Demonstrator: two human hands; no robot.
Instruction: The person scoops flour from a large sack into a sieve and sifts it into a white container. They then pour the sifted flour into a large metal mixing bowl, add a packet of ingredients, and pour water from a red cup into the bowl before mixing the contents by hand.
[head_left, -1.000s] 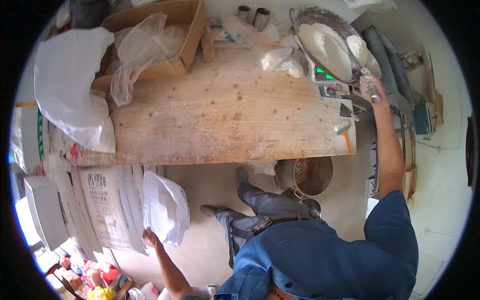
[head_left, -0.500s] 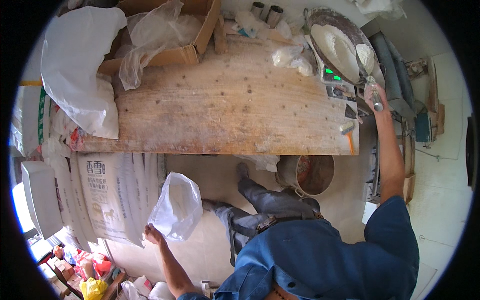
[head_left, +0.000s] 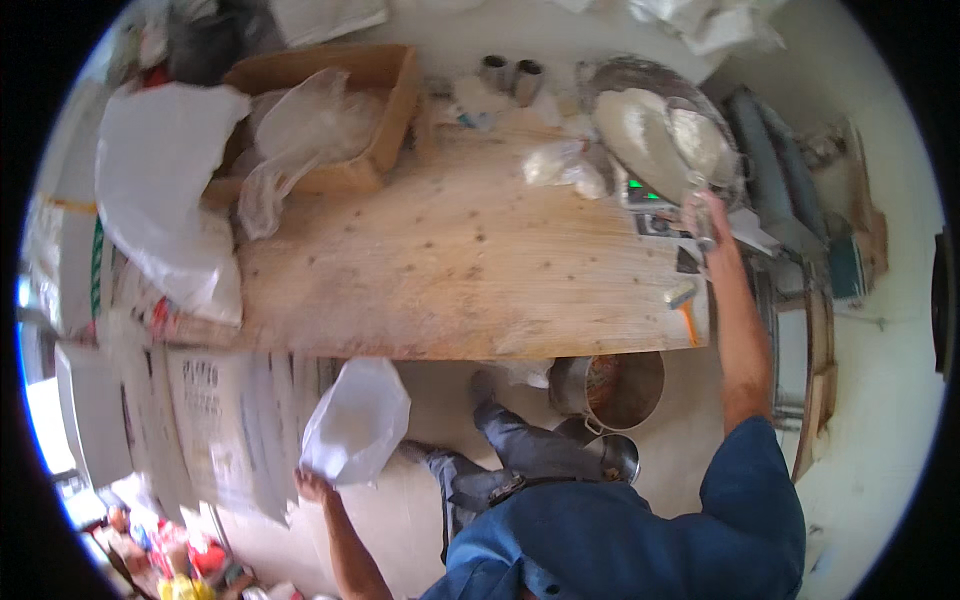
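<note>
My left hand (head_left: 314, 486) pinches the rim of a white plastic bag (head_left: 352, 425), which hangs with its mouth spread below the bench's front edge. At the bench's far right, my right hand (head_left: 703, 212) is wrapped around the handle of a metal scoop (head_left: 702, 143). White powder like flour is heaped on the scoop's blade, which lies over a wide round pan (head_left: 640, 72). More of the powder (head_left: 636, 125) fills the pan's left part. Under the pan's near edge a scale (head_left: 641, 190) shows green lit digits; the pan hides most of it.
On the wooden bench (head_left: 450, 270) stand a cardboard box (head_left: 402, 110) with clear plastic bags and two metal cups (head_left: 527, 82). A brush (head_left: 684, 308) with an orange handle lies near the right corner. Below are a big metal pot (head_left: 640, 388) and stacked printed sacks (head_left: 215, 430).
My right hand has brought the loaded scoop further in over the pan, to the left. The whole scene sits lower in the picture. My left hand keeps its grip on the bag.
</note>
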